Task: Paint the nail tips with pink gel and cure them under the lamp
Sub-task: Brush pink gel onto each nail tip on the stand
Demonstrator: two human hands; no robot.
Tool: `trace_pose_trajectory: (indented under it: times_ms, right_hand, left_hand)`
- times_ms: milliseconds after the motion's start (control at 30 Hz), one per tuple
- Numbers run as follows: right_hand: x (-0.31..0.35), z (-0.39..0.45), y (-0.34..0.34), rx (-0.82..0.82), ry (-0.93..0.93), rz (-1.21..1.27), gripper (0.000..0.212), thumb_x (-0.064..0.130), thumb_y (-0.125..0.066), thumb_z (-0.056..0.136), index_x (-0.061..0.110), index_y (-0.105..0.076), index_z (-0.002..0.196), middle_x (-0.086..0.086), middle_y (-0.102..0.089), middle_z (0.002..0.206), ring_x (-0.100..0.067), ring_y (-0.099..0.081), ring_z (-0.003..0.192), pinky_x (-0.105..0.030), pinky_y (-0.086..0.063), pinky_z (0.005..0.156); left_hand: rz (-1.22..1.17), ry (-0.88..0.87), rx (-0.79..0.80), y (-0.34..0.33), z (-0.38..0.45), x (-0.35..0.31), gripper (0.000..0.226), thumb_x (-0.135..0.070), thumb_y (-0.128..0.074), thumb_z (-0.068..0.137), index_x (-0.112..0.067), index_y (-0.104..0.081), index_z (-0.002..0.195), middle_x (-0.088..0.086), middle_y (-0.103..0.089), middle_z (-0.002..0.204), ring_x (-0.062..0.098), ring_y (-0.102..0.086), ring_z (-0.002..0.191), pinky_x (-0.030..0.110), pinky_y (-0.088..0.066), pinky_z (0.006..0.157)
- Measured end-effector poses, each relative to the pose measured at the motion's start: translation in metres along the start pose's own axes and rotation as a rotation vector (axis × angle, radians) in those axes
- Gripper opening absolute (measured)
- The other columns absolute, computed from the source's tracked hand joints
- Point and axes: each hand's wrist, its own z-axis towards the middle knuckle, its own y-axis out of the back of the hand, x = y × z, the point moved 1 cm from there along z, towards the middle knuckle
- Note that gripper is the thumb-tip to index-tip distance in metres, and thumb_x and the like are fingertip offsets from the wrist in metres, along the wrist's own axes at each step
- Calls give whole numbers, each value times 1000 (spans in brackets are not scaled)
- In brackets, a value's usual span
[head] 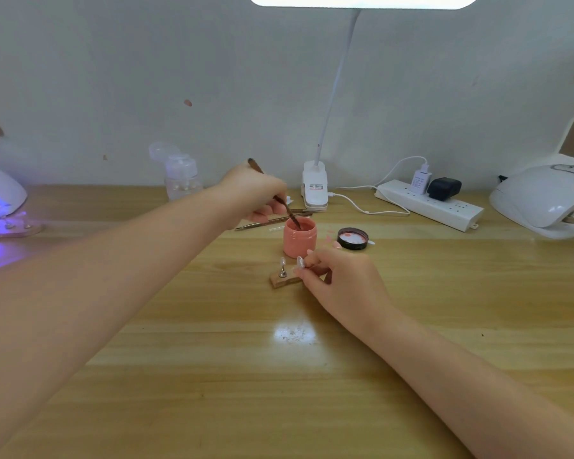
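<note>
While the left hand (pixel 257 193) grips a brush (pixel 276 197) with fingers curled round the shaft, the brush tip sits inside the open pink jar (pixel 300 239), which stands near the middle of the table (pixel 212 376). Pink gel is visible inside the jar mouth around the brush tip. The jar's black lid (pixel 352 238) lies just to the right of the jar, upturned, with pink smears on its inner face.

Toward the near edge from the jar, a small wooden holder block (pixel 284 280) rests on the table. One metal stand with a clear nail tip (pixel 282 262) rises upright from its left part. The right hand (pixel 342 283) rests at the block's right end, and its thumb and forefinger pinch a second clear nail tip (pixel 300 262). Whether this tip is still seated on the block cannot be determined.

At the far edge stand a clear bottle (pixel 181 175) containing clear liquid, a clip-on desk lamp (pixel 314 188) and a white power strip (pixel 429 204). Two thin metal tools (pixel 272 220) lie behind the jar. A curing lamp (pixel 0 193) at the left edge glows violet, with a wooden strip of tips (pixel 10 228) at its opening. A second white curing lamp (pixel 544 200) sits at the right edge.
</note>
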Motion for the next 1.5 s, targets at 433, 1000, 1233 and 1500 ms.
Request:
trace_pose_trajectory:
  times_ms: [433, 1000, 1233, 1500]
  right_hand:
    - [-3, 0, -1, 4, -27, 77, 5, 25, -74, 82, 26, -75, 86, 11, -70, 74, 5, -53, 57, -23, -43, 86]
    - [-4, 2, 1, 16, -75, 188, 8, 19, -75, 81, 26, -71, 80, 16, -66, 69, 2, -58, 66, -19, -44, 72]
    - [-8, 3, 0, 13, -88, 216, 10, 27, -75, 81, 32, -67, 76, 18, -63, 65, 1, -55, 59, -12, -40, 60]
    - [-7, 4, 1, -43, -26, 182, 20, 25, -76, 81, 39, -63, 73, 15, -65, 68, -2, -54, 56, -10, -39, 56]
  left_hand:
    - [-510, 221, 24, 24, -22, 42, 16, -10, -55, 90, -10, -62, 76, 0, -62, 51, 10, -48, 50, 16, -47, 46]
    - [-507, -347, -102, 14, -90, 83, 18, -14, -50, 97, -11, -67, 96, 8, -74, 79, 15, -62, 64, 24, -55, 64]
    - [-120, -610, -59, -1, -121, 92, 16, -32, -55, 85, -33, -66, 96, -11, -73, 89, 5, -67, 83, 18, -52, 76]
    - [5, -706, -85, -7, -124, 93, 21, -18, -52, 90, -34, -63, 100, -24, -71, 92, -4, -66, 89, 7, -47, 75]
